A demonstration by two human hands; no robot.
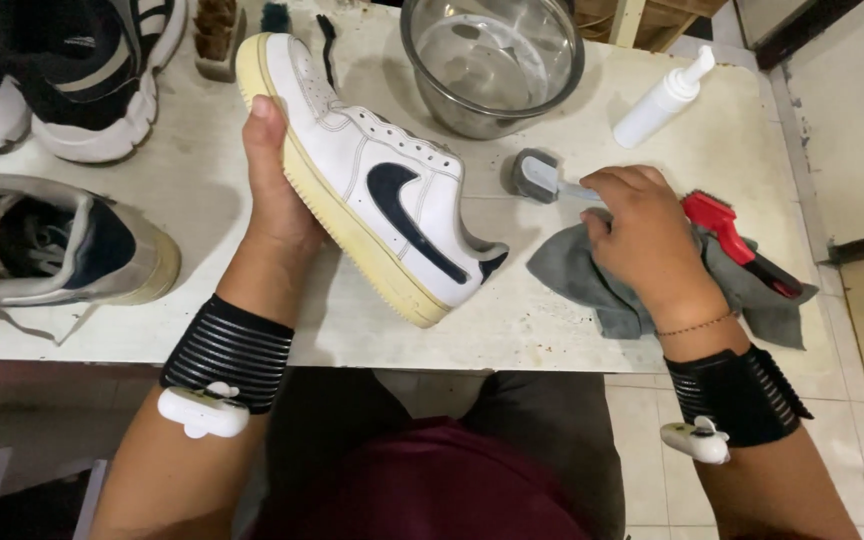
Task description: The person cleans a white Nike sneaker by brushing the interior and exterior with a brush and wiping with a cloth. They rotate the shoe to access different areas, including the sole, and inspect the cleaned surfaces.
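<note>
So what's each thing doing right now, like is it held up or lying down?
White sneaker: tilted, held in left hand.
Grey brush: on table, gripped by right hand.
Grey cloth: crumpled, lying flat.
Red brush: lying on cloth.
Metal bowl: upright.
White pump bottle: lying down.

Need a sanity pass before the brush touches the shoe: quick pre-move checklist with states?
1. Left hand grips the white sneaker under its sole: ok.
2. Right hand closed on the grey brush handle: ok.
3. Brush clear of the shoe, bristles wet: apart, wetness cannot tell.
4. Metal bowl holds water: cannot tell.
5. Grey cloth within reach under the right hand: ok.
6. White pump bottle upright: not ok, lying down.
</note>
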